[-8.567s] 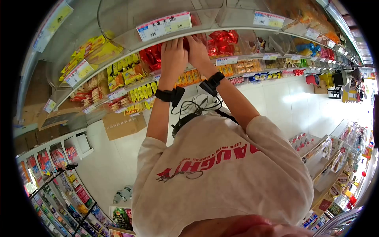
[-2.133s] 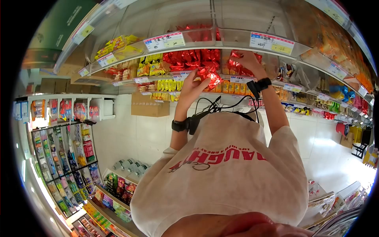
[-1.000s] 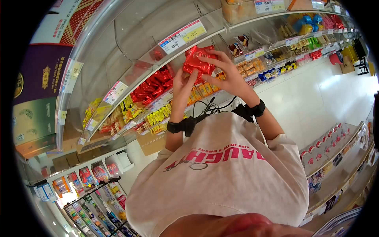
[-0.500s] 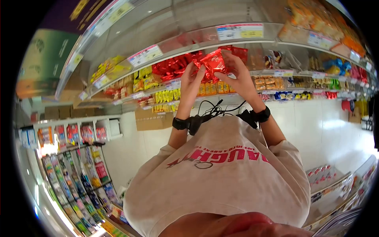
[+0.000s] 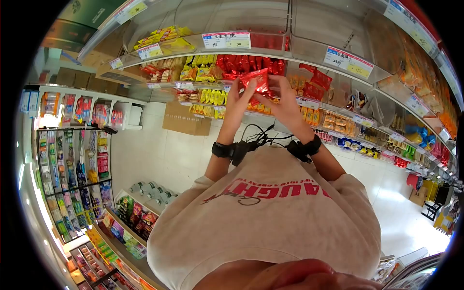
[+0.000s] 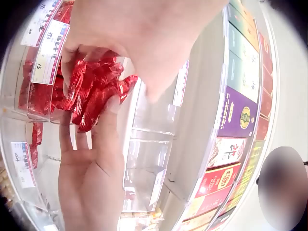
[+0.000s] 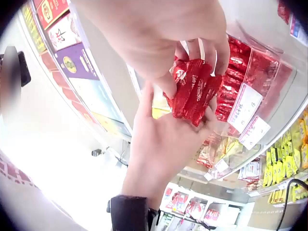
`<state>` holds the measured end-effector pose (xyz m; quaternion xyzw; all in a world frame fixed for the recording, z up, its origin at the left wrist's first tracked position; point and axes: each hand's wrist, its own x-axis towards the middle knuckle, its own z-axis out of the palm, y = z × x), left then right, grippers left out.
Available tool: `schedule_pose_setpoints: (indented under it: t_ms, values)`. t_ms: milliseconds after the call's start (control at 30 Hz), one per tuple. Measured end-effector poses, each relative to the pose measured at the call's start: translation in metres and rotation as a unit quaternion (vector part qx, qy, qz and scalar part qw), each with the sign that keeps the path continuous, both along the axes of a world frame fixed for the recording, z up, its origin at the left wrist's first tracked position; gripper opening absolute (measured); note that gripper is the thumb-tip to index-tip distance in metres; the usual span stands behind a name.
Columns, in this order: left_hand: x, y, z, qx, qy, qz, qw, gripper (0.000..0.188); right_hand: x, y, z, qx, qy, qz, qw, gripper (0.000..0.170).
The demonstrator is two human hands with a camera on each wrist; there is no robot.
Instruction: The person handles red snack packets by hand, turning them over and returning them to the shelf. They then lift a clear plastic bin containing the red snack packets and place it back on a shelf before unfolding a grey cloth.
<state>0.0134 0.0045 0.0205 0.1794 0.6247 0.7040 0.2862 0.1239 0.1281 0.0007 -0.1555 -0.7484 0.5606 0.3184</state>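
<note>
Both hands hold a small bunch of shiny red snack packets (image 5: 256, 82) in front of the shelf. My left hand (image 5: 235, 107) grips the bunch from the left, its thumb on the near face. On the other side my right hand (image 5: 286, 108) has its thumb and fingers around the same packets. In the right wrist view, the packets (image 7: 193, 94) lie side by side between the fingers, with pale printing on them. The left wrist view shows the crinkled ends of the packets (image 6: 96, 86) between both hands. Behind them, more red packets (image 5: 251, 64) fill a clear shelf bin.
Another compartment to the right has a few red packets (image 5: 319, 79). Yellow packets (image 5: 199, 72) stand to the left, and orange packs (image 5: 334, 120) sit on the tier below. A price label (image 5: 226, 40) hangs on the upper rail. A cardboard box (image 5: 186, 118) stands on the floor.
Both hands were up at the shelf at first. Later the left held red packets while the right reached into the right-hand compartment. The hands then came together around the bunch and now hold it lower.
</note>
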Motion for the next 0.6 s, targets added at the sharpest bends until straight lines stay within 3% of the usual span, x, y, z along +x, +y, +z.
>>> schedule_pose_setpoints:
  t_ms: [67,167,267,367,467,600]
  values:
    - [0.002,-0.001,0.005,0.003,0.020,-0.004,1.000,0.053,-0.006,-0.005,0.002,0.091,0.016,0.014,0.996,0.062]
    - [-0.001,-0.002,0.009,0.030,-0.018,0.022,0.999,0.048,-0.011,-0.001,0.003,-0.016,0.042,0.057,0.997,0.065]
    - [-0.008,-0.004,0.012,0.036,-0.023,-0.001,0.999,0.046,-0.013,0.008,-0.004,-0.075,-0.031,0.038,0.996,0.064]
    - [-0.017,-0.003,0.008,0.031,0.024,-0.030,0.999,0.043,-0.003,0.014,0.028,-0.172,-0.068,0.140,0.973,0.062]
    - [-0.022,0.003,0.003,0.061,-0.031,-0.075,0.995,0.041,0.001,0.011,0.028,-0.201,-0.049,0.103,0.973,0.060]
    - [-0.017,0.013,0.008,0.068,-0.011,-0.104,0.992,0.039,0.005,0.014,0.025,-0.224,-0.034,0.076,0.971,0.060]
